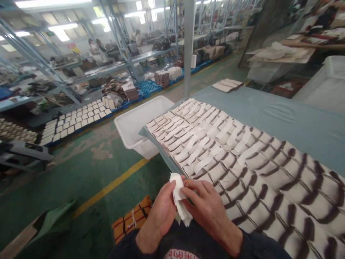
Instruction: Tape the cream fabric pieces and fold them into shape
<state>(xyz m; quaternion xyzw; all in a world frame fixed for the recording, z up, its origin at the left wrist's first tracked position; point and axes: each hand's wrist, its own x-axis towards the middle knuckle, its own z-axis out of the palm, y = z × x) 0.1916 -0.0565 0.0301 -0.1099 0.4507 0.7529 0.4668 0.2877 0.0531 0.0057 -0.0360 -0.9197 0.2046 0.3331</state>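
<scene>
My left hand grips a small bundle of white strips near the bottom middle, in front of my body. My right hand pinches the same bundle from the right, its fingers at the upper part. The lower ends of the strips hang loose between both hands. Just beyond them, rows of cream pieces with dark edges overlap on the blue-grey table. Several loose white strips lie across the middle rows.
A white plastic bin stands at the table's left edge. Behind it rises a metal post. An orange checked cushion is low beside my left arm. People sit at benches far behind. Another small stack lies at the table's far edge.
</scene>
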